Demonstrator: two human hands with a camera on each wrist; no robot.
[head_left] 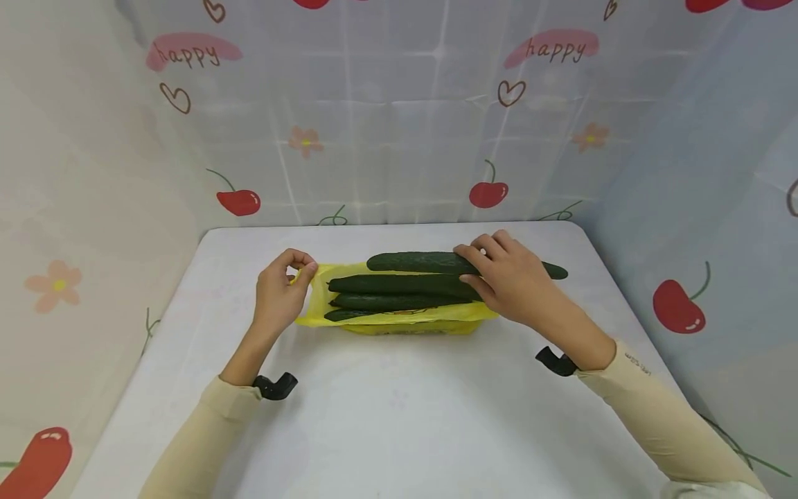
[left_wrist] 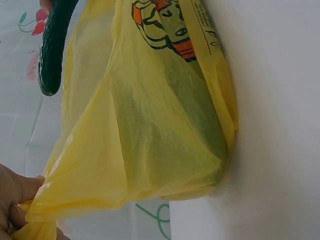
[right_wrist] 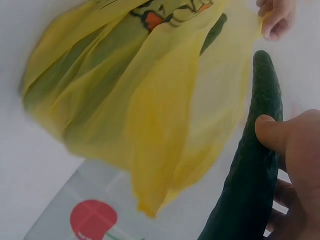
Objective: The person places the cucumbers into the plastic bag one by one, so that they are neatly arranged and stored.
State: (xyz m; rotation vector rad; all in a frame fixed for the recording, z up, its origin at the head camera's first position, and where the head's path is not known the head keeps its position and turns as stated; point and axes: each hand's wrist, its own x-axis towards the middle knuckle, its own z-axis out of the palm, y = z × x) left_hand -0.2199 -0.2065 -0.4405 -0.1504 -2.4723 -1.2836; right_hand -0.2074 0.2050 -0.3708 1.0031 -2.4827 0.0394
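Note:
A yellow plastic bag (head_left: pixel 411 327) lies on the white table with its opening facing up. Several dark green cucumbers (head_left: pixel 399 284) are inside it, side by side. My left hand (head_left: pixel 280 287) pinches the bag's left end between thumb and fingers; in the left wrist view the film (left_wrist: pixel 90 165) is drawn taut toward that hand (left_wrist: pixel 17 205). Another cucumber (head_left: pixel 418 262) is in the grip of my right hand (head_left: pixel 508 277), held above the bag's far edge. The right wrist view shows the thumb across this cucumber (right_wrist: pixel 250 175), apart from the bag.
The white table (head_left: pixel 386 416) reaches toward me in front of the bag. Behind and at both sides hang pale curtains (head_left: pixel 399 138) printed with cherries, flowers and hearts. A black strap piece (head_left: pixel 277 387) sticks out at the left wrist, another (head_left: pixel 556 362) at the right.

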